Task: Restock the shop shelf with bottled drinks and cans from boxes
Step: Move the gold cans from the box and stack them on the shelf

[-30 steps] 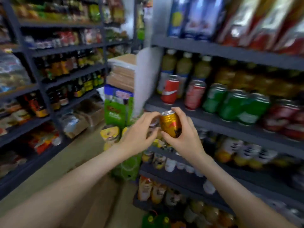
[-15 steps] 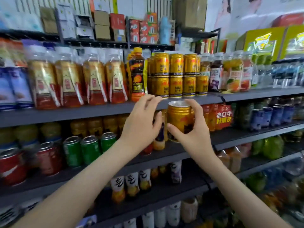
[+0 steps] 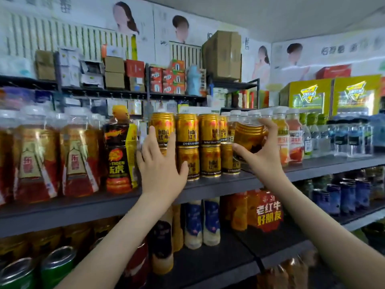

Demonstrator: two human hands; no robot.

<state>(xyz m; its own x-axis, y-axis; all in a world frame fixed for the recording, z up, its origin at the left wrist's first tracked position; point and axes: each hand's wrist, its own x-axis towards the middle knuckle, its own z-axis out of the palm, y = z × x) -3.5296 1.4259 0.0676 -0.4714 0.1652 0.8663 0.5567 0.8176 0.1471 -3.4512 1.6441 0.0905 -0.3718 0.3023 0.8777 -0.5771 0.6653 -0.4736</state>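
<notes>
Both bare arms reach up and forward, one from each bottom corner, and the hands are side by side but apart, just above the front edge of the shelf (image 3: 218,187). The left hand (image 3: 161,165) is flat and wide open, with its fingers straight and pointing up and its palm against the stacked cans (image 3: 208,147). The right hand (image 3: 263,157) is curled round a gold can (image 3: 250,137), thumb low on one side and fingers hooked over the top, holding it tipped.

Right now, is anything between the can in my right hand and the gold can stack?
Nothing visible: the right hand holds the can tilted beside the stack, white-capped bottles on its far side.
</notes>
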